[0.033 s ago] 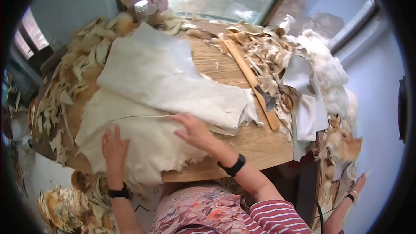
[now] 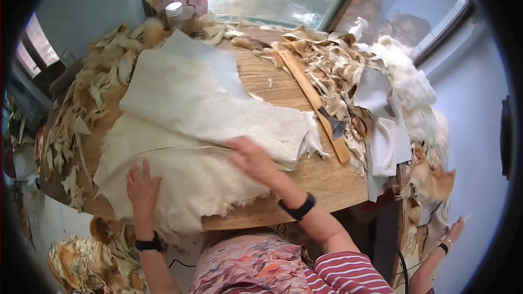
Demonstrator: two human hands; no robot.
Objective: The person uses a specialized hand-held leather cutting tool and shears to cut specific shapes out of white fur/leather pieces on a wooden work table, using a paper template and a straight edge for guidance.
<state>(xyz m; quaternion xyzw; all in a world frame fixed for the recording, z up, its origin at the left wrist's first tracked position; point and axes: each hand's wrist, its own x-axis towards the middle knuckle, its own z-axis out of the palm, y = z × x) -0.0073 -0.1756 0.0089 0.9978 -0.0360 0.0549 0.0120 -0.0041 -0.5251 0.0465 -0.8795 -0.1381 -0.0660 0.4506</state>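
A large cream hide lies on the wooden table in front of me, its ragged edge hanging over the near side at the left. A thin curved line, a cut or a seam, runs across it. My left hand rests flat on the hide, fingers spread, below this line. At the line's right end my right hand touches the hide with its fingers stretched out, a little blurred; nothing shows in it. Just beyond lies a paler cut hide panel, overlapping the far part of the first.
A flat wooden strip lies right, with a dark blade-like tool across it and scissors beside it. Hide scraps and white fleece pile up at right, more scraps at left. Another person's hand shows lower right.
My right hand has slid slightly to the right along the line. My left hand stays flat in nearly the same place.
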